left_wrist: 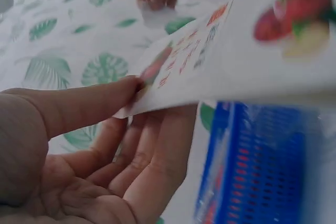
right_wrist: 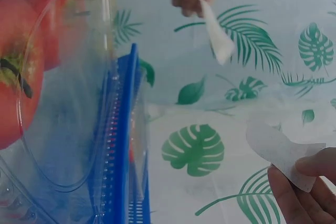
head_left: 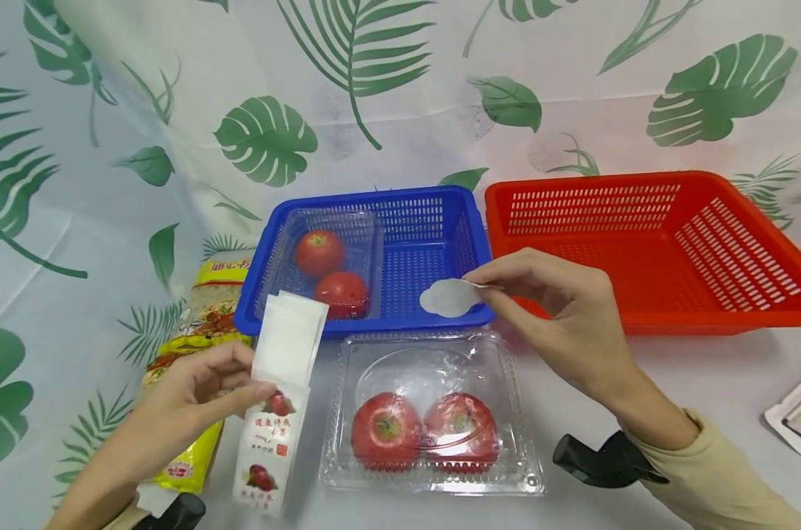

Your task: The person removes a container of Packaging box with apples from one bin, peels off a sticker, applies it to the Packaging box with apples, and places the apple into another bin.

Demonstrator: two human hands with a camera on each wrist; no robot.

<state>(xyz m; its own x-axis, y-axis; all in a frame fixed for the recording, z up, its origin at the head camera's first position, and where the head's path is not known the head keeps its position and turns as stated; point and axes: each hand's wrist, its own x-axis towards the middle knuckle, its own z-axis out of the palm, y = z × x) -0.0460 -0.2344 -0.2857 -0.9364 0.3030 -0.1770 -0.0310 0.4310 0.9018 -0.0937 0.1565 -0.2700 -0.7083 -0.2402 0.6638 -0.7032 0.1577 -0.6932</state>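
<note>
Room above box [head_left: 414, 366], blue basket [head_left: 410, 272] behind

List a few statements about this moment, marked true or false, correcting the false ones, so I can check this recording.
1. The left hand holds a strip of printed labels. True.
2. The white sticker is in the left hand. False: the right hand pinches it.
3. Two apples are in the front clear box. True.
4. The red basket stands left of the blue basket. False: in the head view it stands on the right.
5. A second clear box sits inside the blue basket. True.
6. The yellow packaging lies inside the red basket. False: it lies to the left of the blue basket, partly hidden by the left hand.
</note>
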